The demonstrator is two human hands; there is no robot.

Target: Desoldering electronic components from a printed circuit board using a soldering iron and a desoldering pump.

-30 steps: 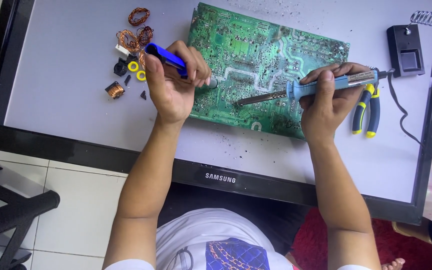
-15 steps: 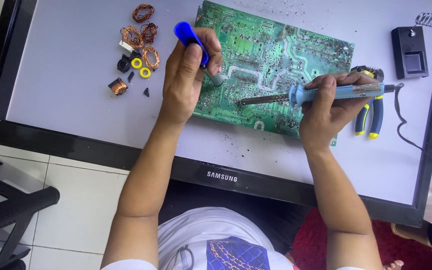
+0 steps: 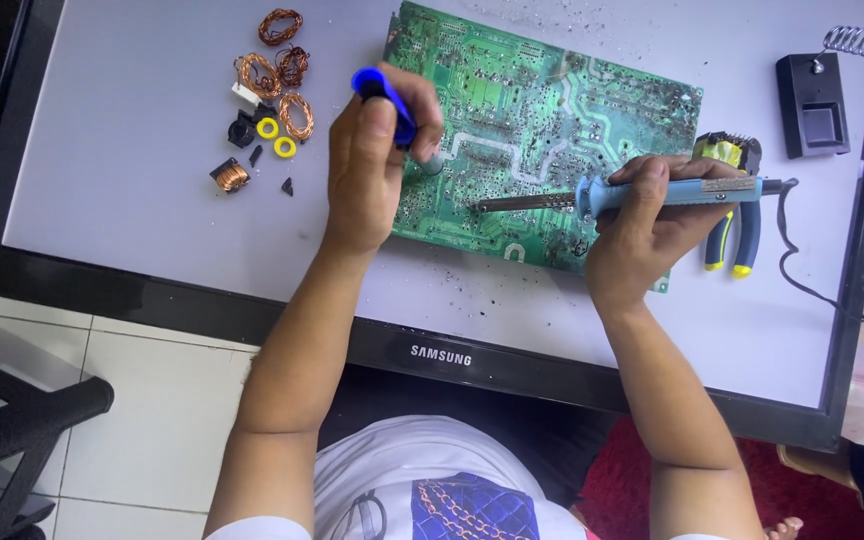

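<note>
Pale grey worktop (image 3: 132, 220) open left of green printed circuit board (image 3: 542, 110); only cluster of copper wire coils and yellow rings (image 3: 270, 100) blocks upper-left. Near strip below board free. Right side crowded: yellow-handled pliers (image 3: 732, 235), black cord (image 3: 802, 270), black stand with spring coil (image 3: 812, 105).

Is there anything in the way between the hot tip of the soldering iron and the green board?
Nothing visible. The right hand holds the soldering iron with its tip over bare green board. The left hand holds a blue tool off to the side, apart from the tip.
</note>
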